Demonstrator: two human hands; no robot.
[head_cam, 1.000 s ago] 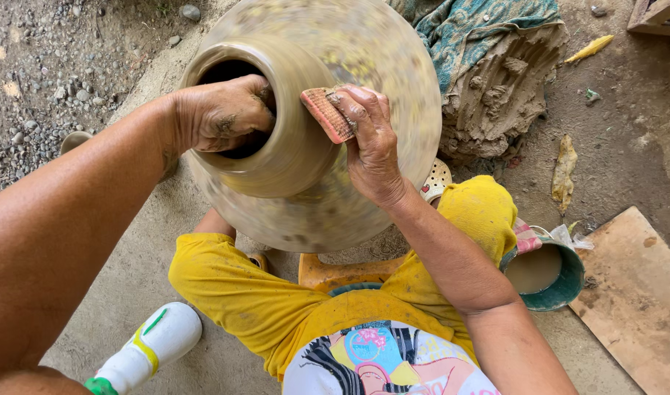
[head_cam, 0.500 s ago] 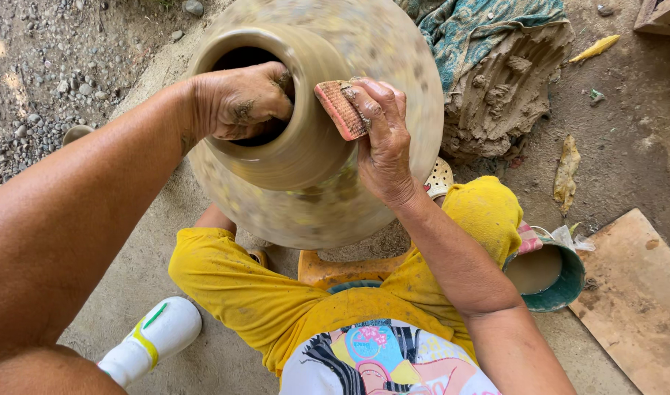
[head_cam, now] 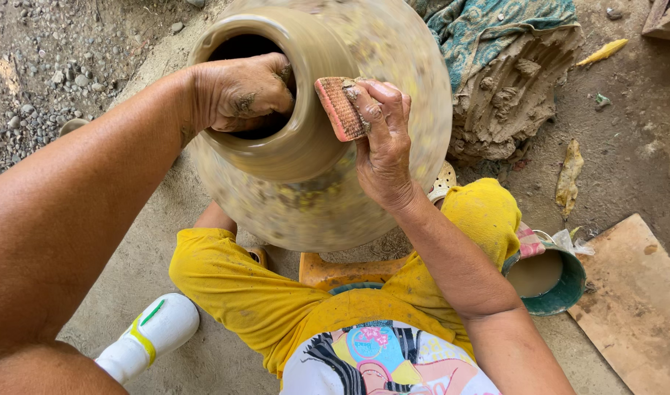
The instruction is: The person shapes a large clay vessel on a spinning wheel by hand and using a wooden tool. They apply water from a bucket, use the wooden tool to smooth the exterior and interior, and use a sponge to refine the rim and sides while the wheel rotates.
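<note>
Looking down, head view: a big clay pot [head_cam: 328, 190] fills the middle, its surface blurred, above the person's knees in yellow shorts [head_cam: 276, 300].
Left hand: the left hand [head_cam: 240, 91] lies over the pot's rim [head_cam: 276, 157], muddy, fingers [head_cam: 280, 80] curled down into the dark mouth; it holds nothing apart from the rim.
Right hand: the right hand [head_cam: 382, 139] presses against the outside of the neck, fingers [head_cam: 371, 99] closed narrow on a small ribbed reddish pad [head_cam: 339, 108] that touches the clay.
Pot position: between both forearms, over an orange stool [head_cam: 335, 271].
Behind the pot: a lump of grey clay [head_cam: 510, 95] under a teal cloth [head_cam: 496, 29].
Right side: a green bucket [head_cam: 562, 289] of muddy water, just beside a flat board [head_cam: 635, 300].
Lower left: a white bottle [head_cam: 148, 336] on the ground.
</note>
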